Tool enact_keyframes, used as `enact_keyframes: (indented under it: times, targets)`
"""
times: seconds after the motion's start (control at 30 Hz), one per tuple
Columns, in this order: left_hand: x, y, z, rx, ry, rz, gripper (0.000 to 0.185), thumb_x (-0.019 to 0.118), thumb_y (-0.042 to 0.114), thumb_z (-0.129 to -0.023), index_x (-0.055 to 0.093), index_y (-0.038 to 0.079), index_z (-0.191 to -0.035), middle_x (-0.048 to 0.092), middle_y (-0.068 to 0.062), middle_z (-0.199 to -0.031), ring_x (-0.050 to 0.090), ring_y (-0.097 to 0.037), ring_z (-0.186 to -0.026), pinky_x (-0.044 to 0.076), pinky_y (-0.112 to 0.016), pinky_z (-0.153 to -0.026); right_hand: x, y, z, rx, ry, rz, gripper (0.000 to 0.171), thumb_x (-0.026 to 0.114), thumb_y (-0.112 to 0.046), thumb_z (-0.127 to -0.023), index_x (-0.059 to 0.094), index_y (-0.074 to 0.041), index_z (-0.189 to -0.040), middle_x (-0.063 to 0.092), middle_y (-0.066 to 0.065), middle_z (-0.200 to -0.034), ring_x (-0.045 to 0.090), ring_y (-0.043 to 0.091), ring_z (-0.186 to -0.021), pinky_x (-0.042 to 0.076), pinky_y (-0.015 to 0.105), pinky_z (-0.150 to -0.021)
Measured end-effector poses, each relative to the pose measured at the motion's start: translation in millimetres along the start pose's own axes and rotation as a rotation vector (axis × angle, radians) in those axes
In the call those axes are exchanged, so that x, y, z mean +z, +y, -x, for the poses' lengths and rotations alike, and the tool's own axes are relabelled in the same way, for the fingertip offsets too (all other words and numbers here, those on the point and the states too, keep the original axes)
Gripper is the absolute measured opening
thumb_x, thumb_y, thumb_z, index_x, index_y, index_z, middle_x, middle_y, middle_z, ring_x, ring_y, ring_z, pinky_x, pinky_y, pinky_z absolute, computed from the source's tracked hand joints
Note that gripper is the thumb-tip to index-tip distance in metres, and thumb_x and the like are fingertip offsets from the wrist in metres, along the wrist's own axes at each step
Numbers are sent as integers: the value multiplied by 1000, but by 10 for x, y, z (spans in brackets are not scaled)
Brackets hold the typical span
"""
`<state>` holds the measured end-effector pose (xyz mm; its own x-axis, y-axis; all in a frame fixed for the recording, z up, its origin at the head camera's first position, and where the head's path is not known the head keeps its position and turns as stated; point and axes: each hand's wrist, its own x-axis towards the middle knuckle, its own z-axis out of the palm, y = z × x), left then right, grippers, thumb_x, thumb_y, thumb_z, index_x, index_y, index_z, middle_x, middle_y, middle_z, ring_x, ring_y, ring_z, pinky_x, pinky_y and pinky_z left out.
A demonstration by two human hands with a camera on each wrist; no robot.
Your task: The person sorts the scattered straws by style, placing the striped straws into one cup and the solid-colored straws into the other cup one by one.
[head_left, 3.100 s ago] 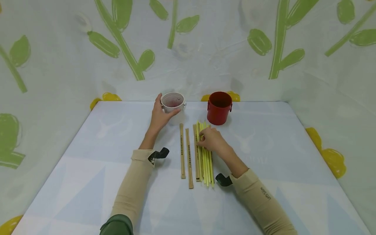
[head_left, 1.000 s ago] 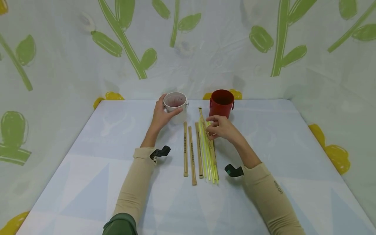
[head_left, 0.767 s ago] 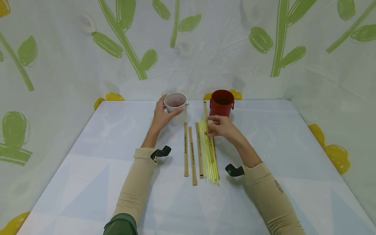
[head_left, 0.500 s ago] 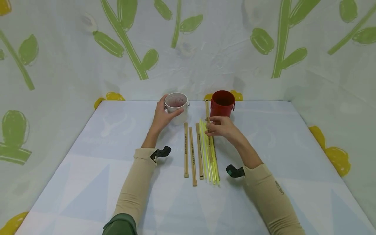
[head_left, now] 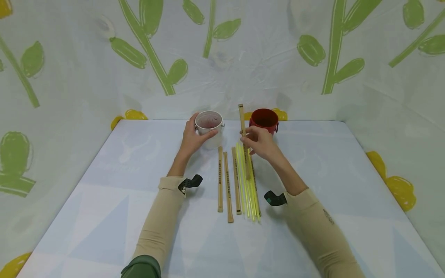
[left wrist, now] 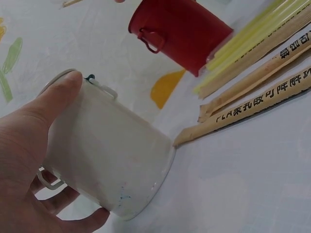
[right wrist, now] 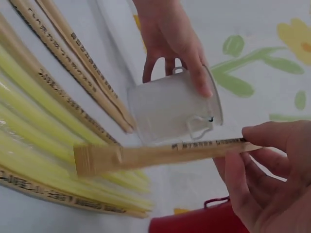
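My left hand [head_left: 191, 141] grips a small white bucket [head_left: 213, 143] at the back of the table, thumb on its near side and fingers round the far side. In the right wrist view my right hand [right wrist: 277, 182] pinches a brown paper-wrapped straw [right wrist: 146, 157] between thumb and fingers. That straw leans upright above a row of straws, its top beside the red bucket [head_left: 265, 119]. Below it lie several yellow straws [head_left: 251, 200] close together, with more brown-wrapped straws [head_left: 220, 181] to their left. The white bucket's inside shows reddish marks but no straw.
A pale cloth with blue triangles covers the table [head_left: 104, 227]. Behind it rises a wall sheet [head_left: 250, 69] with printed green leaves and yellow flowers. The red bucket stands just behind my right hand, partly hidden by it.
My right hand has picked a brown-wrapped straw off the pile, swung it from slanting to nearly straight, and raised it toward the back. The left hand keeps its hold on the white bucket.
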<state>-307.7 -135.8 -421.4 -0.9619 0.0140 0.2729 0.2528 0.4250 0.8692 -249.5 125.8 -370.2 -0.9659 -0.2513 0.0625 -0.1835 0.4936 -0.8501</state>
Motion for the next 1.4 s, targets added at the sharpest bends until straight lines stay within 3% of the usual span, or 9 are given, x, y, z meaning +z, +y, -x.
enact_keyframes:
  times: [0.17, 0.33, 0.47, 0.8, 1.13, 1.4]
  targets:
    - [-13, -5, 19, 1, 2, -4, 93, 84, 39, -76, 33, 18, -151, 41, -14, -143, 44, -27, -135, 39, -48, -111, 25, -137, -59, -70, 90, 163, 35, 66, -26, -94, 62, -11, -126, 72, 12, -109, 67, 24, -86, 60, 34, -69]
    - [-6, 1, 23, 9, 2, 3, 93, 84, 38, -75, 33, 17, -151, 41, -15, -142, 44, -28, -134, 39, -47, -111, 49, -237, -130, -171, 195, 292, 39, 67, -26, -94, 61, -9, -129, 74, 12, -106, 67, 22, -73, 58, 31, -63]
    - [0, 9, 4, 31, 5, 12, 93, 84, 38, -76, 33, 16, -151, 42, -15, -142, 44, -29, -133, 39, -48, -111, 43, -311, -201, -193, 231, 262, 41, 67, -24, -94, 57, -10, -132, 74, 13, -105, 69, 21, -63, 58, 30, -61]
    - [3, 4, 8, 10, -3, -9, 102, 82, 43, -76, 24, 19, -155, 38, -16, -147, 42, -30, -136, 38, -49, -111, 40, -462, -442, -240, 248, 208, 47, 63, -23, -96, 47, -13, -139, 72, 13, -107, 72, 20, -69, 58, 28, -60]
    - [-39, 8, -2, 46, -6, -30, 95, 82, 41, -77, 31, 14, -151, 42, -15, -142, 45, -28, -131, 41, -49, -109, -11, -683, -590, -241, 289, 182, 46, 61, -24, -98, 44, -17, -141, 70, 12, -106, 71, 21, -69, 59, 30, -63]
    - [-37, 6, -41, 85, -33, -33, 96, 84, 38, -76, 31, 8, -150, 43, -17, -140, 47, -29, -131, 41, -48, -110, -56, -753, -629, -316, 327, 46, 42, 61, -21, -98, 46, -16, -136, 70, 13, -105, 73, 21, -71, 58, 26, -60]
